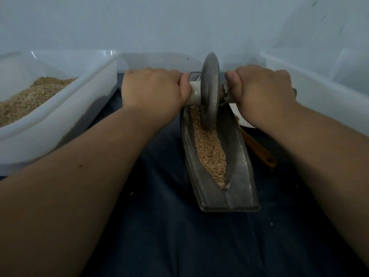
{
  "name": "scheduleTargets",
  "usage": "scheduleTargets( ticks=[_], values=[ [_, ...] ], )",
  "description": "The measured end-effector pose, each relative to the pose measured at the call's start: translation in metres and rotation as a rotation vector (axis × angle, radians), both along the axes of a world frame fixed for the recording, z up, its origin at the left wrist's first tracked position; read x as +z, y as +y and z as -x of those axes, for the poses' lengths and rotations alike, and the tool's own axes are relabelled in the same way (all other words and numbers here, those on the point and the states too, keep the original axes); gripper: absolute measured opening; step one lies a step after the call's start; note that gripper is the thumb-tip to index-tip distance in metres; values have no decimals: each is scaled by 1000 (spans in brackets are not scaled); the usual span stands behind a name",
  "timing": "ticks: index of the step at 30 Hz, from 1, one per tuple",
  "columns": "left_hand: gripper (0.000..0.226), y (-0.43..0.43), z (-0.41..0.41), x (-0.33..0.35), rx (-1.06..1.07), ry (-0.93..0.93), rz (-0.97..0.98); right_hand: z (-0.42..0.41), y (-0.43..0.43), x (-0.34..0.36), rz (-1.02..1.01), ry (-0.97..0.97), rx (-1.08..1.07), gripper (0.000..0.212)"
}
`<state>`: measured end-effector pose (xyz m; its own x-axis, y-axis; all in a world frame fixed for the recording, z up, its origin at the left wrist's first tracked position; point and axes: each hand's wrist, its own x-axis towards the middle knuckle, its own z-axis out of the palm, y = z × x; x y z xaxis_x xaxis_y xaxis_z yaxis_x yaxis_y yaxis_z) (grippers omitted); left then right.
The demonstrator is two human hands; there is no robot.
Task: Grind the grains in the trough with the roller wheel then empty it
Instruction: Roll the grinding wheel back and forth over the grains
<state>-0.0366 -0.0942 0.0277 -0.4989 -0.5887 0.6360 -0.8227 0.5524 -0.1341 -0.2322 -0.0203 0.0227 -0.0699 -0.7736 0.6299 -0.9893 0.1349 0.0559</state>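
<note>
— Where do we have the wheel (209, 90)?

— Between our two fists. It stands upright on its edge toward the far end of the trough (235, 162), with its lower rim sunk in the grains (209, 148).

— And the grip?

— Our left hand (153, 86) is curled tight round the pale axle (194, 94) on the wheel's left. Our right hand (263, 86) is wrapped round the stub on its right. Both thumbs lie just beside the disc.

— Where do the grains lie?

— In the groove of the trough, a tan strip from under the wheel to the pointed near tip. The trough's sloping metal sides show bare on either side of it.

— What room do we have?

— The trough lies lengthwise on the dark cloth (179, 236), its near end angled a little to our right, with open cloth in front of it. The left tub (60, 124), holding brown meal (34, 94), sits well apart on that side. The right tub (311, 92) is close behind our right wrist. An orange handle (257, 146) lies just beside the trough's right edge. Beyond the wheel, the pale wall (179, 27) rises close behind.
</note>
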Motion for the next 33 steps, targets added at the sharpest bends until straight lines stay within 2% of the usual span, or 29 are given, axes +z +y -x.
scheduleTargets(
  ticks=[4,8,10,12,14,18,22,25,29,33],
  values=[
    [50,-2,-7,13,-31,-75,-301,-5,10,15,-211,-49,19,52],
    [69,10,-23,31,-101,-101,-825,-6,25,25,-358,-200,90,41],
    [71,16,-24,34,-106,-100,-893,-5,31,25,-373,-235,93,44],
    [70,20,-23,35,-99,-92,-874,-5,34,24,-398,-215,66,53],
    [65,22,-22,32,-93,-122,-788,-7,32,22,-377,-148,84,52],
    [57,11,-15,20,-13,-84,-475,-6,25,15,-210,-62,42,41],
    [47,0,-5,4,-59,0,-140,-6,6,5,-18,48,-27,56],
    [43,-1,-1,-1,-33,28,0,-5,-1,4,27,77,-43,52],
    [48,-1,-4,2,-47,0,-61,-5,6,3,-28,67,-8,53],
    [54,5,-13,18,-72,-45,-415,-5,17,17,-237,-34,31,57]
  ],
)
